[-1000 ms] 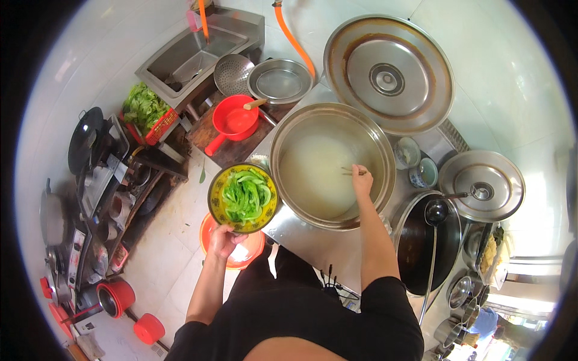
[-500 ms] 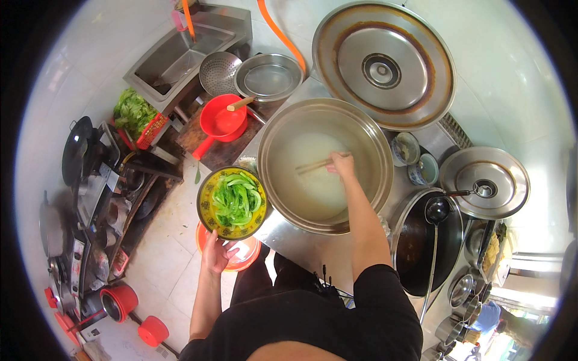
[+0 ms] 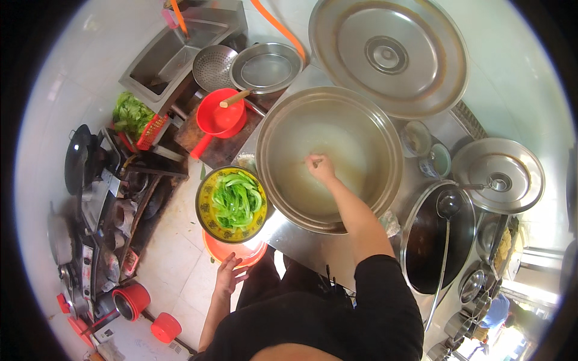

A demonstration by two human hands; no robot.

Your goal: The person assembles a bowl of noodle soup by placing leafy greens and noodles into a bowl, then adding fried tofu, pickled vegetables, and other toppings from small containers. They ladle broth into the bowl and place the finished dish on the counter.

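A large steel pot [image 3: 385, 120] of cloudy liquid stands on the counter in front of me. Over it, my right hand [image 3: 319, 166] is closed on chopsticks; from this angle they hardly show below the fingers, having been plain a moment ago. Left of the pot is a yellow-patterned bowl [image 3: 205, 207] with green leafy vegetables [image 3: 236, 200] in it, by the counter's corner. My left hand [image 3: 229, 274] is just below that bowl and off its rim, fingers spread, holding nothing. Beneath the bowl, an orange-red basin [image 3: 245, 251] shows lower down.
A red dipper [image 3: 220, 113], a perforated strainer [image 3: 214, 69] and a steel basin [image 3: 267, 67] are at the back left, near the sink [image 3: 180, 54]. A big lid [image 3: 388, 54] leans behind the pot. To the right is a dark pot [image 3: 436, 246] with a ladle [image 3: 448, 204].
My left hand has come away from the bowl's rim and dropped lower, while the bowl stays put. My right hand has moved left over the pot with the chopsticks.
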